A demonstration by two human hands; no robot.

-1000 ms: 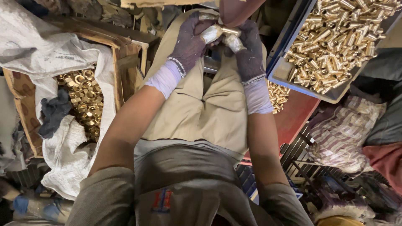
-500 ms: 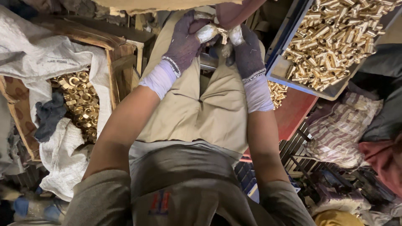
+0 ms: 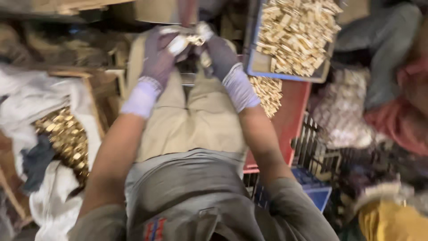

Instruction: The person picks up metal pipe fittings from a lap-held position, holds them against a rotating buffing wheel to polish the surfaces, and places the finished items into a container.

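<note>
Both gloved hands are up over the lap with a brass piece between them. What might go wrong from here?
1. The small brass piece is pinched between the left hand and the right hand over the lap; thick gloves may let it slip and drop among the clutter.
2. The blue tray beside the right forearm is heaped with brass parts; an elbow nudge might spill some.
3. The view is blurred, so grip detail is hard to judge.
</note>
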